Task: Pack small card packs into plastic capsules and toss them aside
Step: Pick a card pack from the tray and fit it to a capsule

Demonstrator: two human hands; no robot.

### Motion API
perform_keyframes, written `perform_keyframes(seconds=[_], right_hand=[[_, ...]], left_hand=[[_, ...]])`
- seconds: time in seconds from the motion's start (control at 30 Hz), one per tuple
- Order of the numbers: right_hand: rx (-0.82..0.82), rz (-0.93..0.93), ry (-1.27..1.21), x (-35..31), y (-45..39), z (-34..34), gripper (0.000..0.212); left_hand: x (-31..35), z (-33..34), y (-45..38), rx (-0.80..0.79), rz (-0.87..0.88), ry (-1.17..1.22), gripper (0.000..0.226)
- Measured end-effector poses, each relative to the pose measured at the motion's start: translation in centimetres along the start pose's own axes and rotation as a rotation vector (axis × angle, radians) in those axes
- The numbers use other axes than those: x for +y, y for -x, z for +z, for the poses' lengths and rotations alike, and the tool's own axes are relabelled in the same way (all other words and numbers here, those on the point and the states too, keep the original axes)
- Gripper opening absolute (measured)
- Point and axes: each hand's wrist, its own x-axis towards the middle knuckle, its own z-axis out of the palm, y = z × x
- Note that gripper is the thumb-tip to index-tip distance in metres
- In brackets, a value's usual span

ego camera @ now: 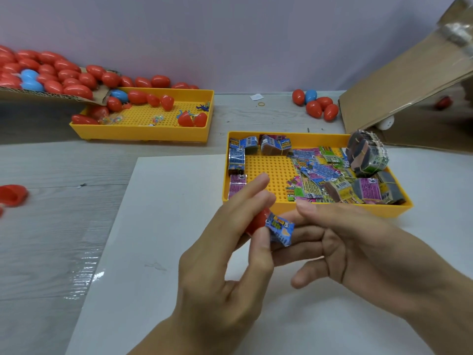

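Left hand (230, 254): grip curled round a red capsule half (256, 221), thumb and fingers pinching it with the open mouth turned toward the right hand. Right hand (358, 249): fingers nearly straight, thumb and fingertips pinching a small blue card pack (280, 229) whose end sits at the mouth of the capsule half; how far it has entered cannot be told. Both hands are held above a white sheet (158, 252) that covers the near middle of the tabletop (51, 239).

Just beyond the hands, on the far edge of the sheet, stands a yellow tray (279, 170) with loose card packs (317, 175) piled over its right half, banded bundles of packs (367, 155) at its far right corner, and more bundles along its left and far walls. A second yellow tray (158, 129), toward the far left, holds red capsules, 1 blue capsule and small toy pieces. A cardboard box (51, 94) at the far left corner spills red and blue capsules (51, 73) into that tray. 5 closed capsules (317, 105), 4 red and 1 blue, lie near the far edge, right of centre, beside a tilted cardboard flap (399, 83). Another red capsule half (12, 194) lies at the left edge.
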Motion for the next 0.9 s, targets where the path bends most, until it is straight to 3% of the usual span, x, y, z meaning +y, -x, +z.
perform_keyframes(seconds=[0.17, 0.27, 0.57, 0.9], right_hand=[[0.021, 0.043, -0.090, 0.8, -0.4, 0.2, 0.039], [0.050, 0.069, -0.172, 1.0, -0.4, 0.3, 0.035], [0.125, 0.160, -0.325, 1.2, -0.8, 0.1, 0.056], [0.115, 0.140, -0.250, 1.0, -0.7, 0.0, 0.034]], left_hand=[[-0.2, 0.2, -0.1, -0.065, 0.112, -0.146, 0.035], [-0.3, 0.3, -0.1, -0.080, 0.100, -0.134, 0.036], [-0.7, 0.4, -0.1, -0.105, -0.021, 0.000, 0.039], [-1.2, 0.2, -0.1, -0.169, -0.107, 0.074, 0.042]])
